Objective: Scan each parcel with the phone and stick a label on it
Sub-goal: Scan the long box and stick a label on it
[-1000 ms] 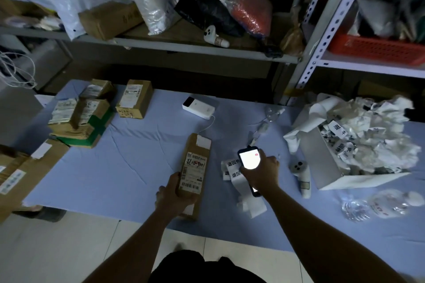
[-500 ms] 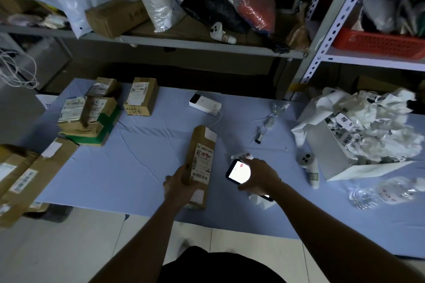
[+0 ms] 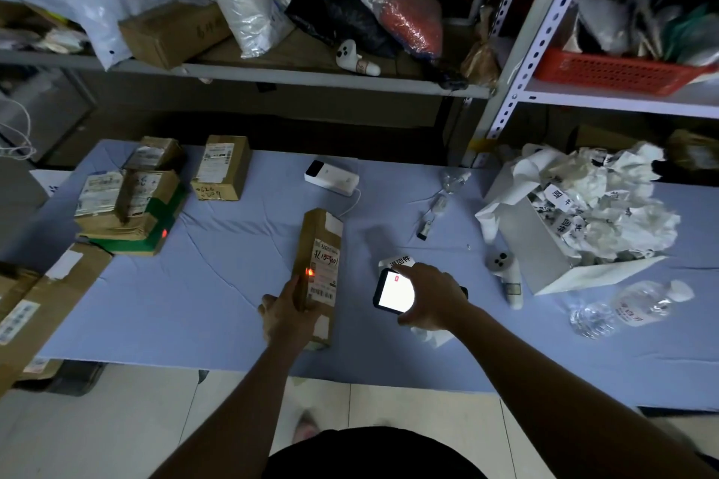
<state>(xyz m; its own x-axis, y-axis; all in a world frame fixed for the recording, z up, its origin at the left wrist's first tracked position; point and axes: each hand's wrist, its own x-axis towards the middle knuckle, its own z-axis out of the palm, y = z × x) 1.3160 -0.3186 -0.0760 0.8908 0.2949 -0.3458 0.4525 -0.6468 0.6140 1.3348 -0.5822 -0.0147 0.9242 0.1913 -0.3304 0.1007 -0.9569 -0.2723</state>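
Since a second before, the phone point(image 3: 393, 290) had come off the labels point(image 3: 400, 261) and swung left toward the parcel point(image 3: 319, 264), and a red spot point(image 3: 310, 272) had appeared at the edge of the parcel's sticker. The parcel stood on its long edge on the blue cloth point(image 3: 218, 284), near the table's front. The left hand point(image 3: 286, 317) gripped its near end, thumb up the side. The right hand point(image 3: 435, 297) curled round the phone, whose screen was lit, just right of the parcel; the labels lay partly hidden under it. Beyond the parcel sat a power bank point(image 3: 330, 177) with its cable point(image 3: 352, 204) running toward the parcel. A controller point(image 3: 505, 272), a white box point(image 3: 544, 264) heaped with crumpled paper and a bottle point(image 3: 630, 307) lay to the right. To the left were a stack point(image 3: 124, 210) of parcels, a single box point(image 3: 223, 167) and a carton point(image 3: 42, 303).
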